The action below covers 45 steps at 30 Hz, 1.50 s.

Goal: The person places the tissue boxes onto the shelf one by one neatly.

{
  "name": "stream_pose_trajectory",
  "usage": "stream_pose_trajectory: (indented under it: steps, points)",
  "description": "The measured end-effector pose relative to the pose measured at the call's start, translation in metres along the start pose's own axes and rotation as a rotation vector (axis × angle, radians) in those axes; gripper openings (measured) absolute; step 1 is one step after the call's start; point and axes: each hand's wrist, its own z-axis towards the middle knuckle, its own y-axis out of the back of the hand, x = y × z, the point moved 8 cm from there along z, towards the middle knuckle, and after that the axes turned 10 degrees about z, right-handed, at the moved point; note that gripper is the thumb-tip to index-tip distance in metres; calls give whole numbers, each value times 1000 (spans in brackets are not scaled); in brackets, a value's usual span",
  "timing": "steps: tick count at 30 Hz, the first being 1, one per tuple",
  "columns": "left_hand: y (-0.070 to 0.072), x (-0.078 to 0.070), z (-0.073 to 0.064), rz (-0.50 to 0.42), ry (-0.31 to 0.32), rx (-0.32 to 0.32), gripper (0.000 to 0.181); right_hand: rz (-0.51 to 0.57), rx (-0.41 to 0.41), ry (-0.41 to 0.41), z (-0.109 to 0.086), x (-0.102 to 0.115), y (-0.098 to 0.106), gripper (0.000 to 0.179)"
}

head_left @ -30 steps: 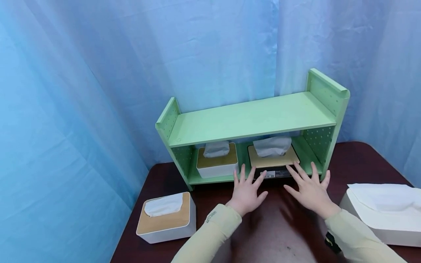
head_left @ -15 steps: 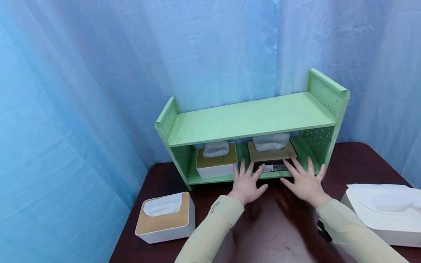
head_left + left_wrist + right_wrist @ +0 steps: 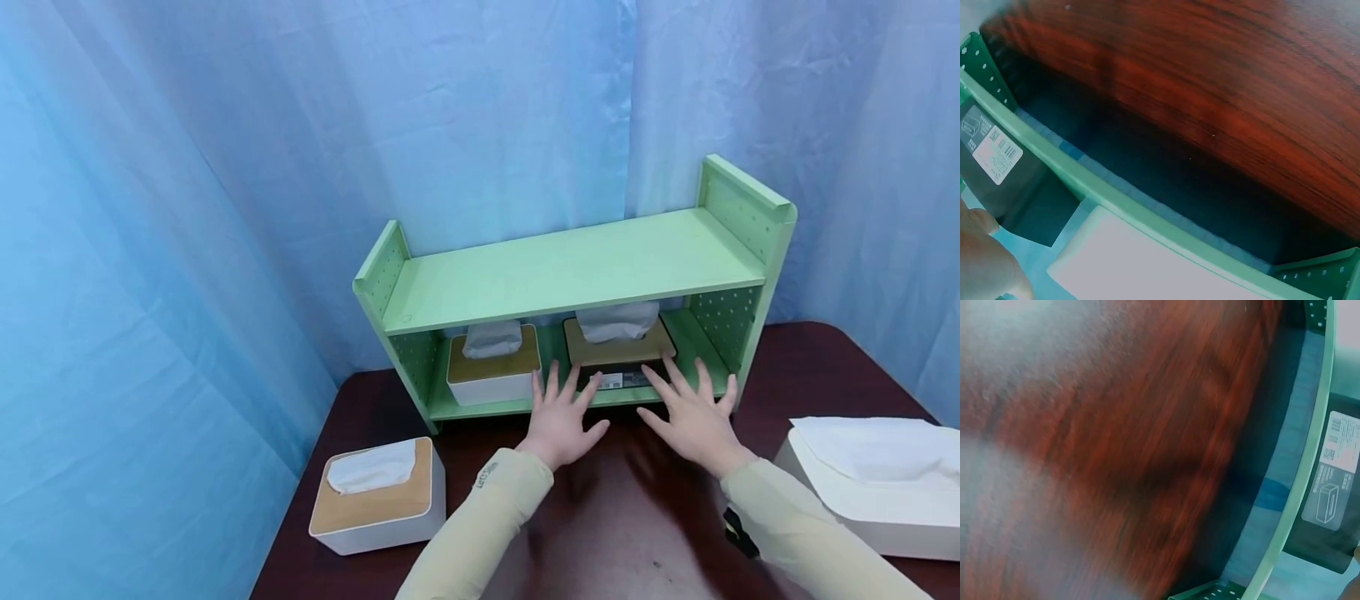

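A green two-level shelf (image 3: 577, 271) stands at the back of the dark wooden table (image 3: 637, 533). On its lower level sit a white tissue box with a wooden lid (image 3: 491, 375) and, to its right, a dark tissue box with a wooden lid (image 3: 618, 360). My left hand (image 3: 561, 410) and right hand (image 3: 692, 407) lie flat with straight, spread fingers, fingertips at the dark box's front face. The left wrist view shows the dark box's label (image 3: 997, 153) and the shelf's front edge (image 3: 1116, 200). The right wrist view shows the same label (image 3: 1337, 481).
Another white tissue box with a wooden lid (image 3: 378, 496) sits on the table at the front left. A large white container with white paper (image 3: 870, 483) lies at the right edge. Blue curtains hang close behind and to the left.
Both hands have moved forward toward the shelf, and the dark tissue box has slid further back onto the lower level. Over the last half second little has moved.
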Motion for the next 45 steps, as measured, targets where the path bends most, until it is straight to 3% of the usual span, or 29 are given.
stream_pose_trajectory:
  steps: [5,12,19,30,35,40,45]
  points:
    - [-4,-2,-12,10,-16,-35,66,3,-9,9,-11,4,-4,65]
    - [-7,-7,-31,-62,-25,-80,65,25,-59,37,-28,6,-8,61]
    - [-7,-11,-52,-95,-73,-110,66,48,-88,56,-46,11,-14,57]
    - [-16,-8,-73,-145,-107,-95,65,48,-108,59,-66,16,-22,56]
    - [-23,-5,-82,-199,-95,-75,65,80,-71,29,-74,16,-24,57]
    - [-30,2,-96,-331,-79,-49,68,141,-29,-23,-86,20,-26,56]
    - [-31,21,-116,-444,-48,-90,68,176,13,-66,-94,19,-29,56]
